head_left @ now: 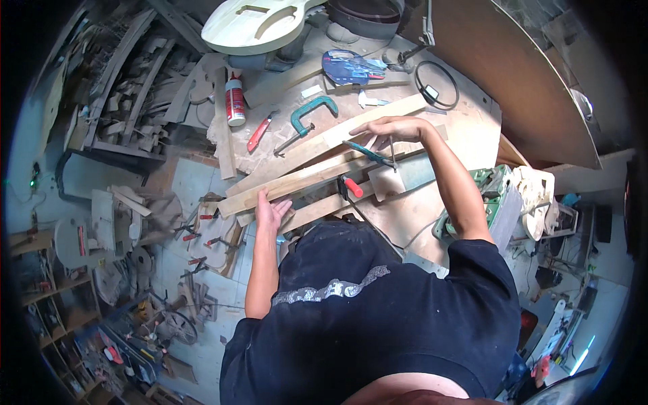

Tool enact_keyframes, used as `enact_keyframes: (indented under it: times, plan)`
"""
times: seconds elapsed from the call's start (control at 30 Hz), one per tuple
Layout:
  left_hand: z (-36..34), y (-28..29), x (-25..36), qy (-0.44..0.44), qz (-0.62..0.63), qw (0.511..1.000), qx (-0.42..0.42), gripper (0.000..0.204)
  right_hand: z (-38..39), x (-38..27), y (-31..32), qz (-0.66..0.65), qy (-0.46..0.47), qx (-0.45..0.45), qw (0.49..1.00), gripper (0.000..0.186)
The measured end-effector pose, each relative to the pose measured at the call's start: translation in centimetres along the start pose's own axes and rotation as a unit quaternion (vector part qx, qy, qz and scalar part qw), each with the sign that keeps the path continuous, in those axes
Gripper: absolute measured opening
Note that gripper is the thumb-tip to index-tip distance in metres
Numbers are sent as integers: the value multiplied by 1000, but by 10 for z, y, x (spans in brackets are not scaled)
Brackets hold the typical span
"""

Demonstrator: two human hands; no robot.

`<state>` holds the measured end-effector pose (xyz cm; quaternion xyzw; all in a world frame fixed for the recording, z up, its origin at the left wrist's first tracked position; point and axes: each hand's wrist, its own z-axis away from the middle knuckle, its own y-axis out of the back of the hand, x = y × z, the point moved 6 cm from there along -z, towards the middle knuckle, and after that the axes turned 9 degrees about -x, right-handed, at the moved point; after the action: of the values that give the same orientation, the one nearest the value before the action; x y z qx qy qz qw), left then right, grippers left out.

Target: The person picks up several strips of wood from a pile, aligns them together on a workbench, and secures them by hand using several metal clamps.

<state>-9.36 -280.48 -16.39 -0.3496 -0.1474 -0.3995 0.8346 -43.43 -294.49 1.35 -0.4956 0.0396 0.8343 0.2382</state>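
Two long pale wooden strips lie side by side across the bench: a far strip [307, 150] and a near strip [290, 185]. My left hand [270, 214] is at the near strip's left end, its thumb against the edge and its fingers spread. Over the strips farther right, my right hand [398, 128] is stretched out, fingers pointing left; its underside is hidden. Just below it, a teal C-clamp [370, 153] crosses the near strip. Closer to my body is a bar clamp with a red handle [352, 187], beside a shorter board [329, 208].
Behind the strips lie another teal C-clamp [314, 115], a red utility knife [260, 133], a red-and-white bottle [234, 101] and a black ring-shaped loop [437, 84]. A pale guitar body [263, 39] is at the back. A green machine [496, 192] stands right of my arm.
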Motion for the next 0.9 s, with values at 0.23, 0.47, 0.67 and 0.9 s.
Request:
enact_keyframes:
  times: [0.23, 0.47, 0.67, 0.9]
  plan:
    - [-1, 1, -4, 4, -11, 999, -31, 79, -40, 33, -4, 29, -42, 6, 999, 68]
    - [17, -8, -4, -19, -31, 999, 7, 73, -34, 34, 8, -1, 153, 337, 929, 51]
    - [19, -18, 6, -72, -64, 995, 20, 69, -58, 1, 49, -7, 186, 377, 907, 53]
    - [14, -27, 13, -54, -69, 996, 18, 72, -135, -32, 63, 292, 69, 410, 861, 46]
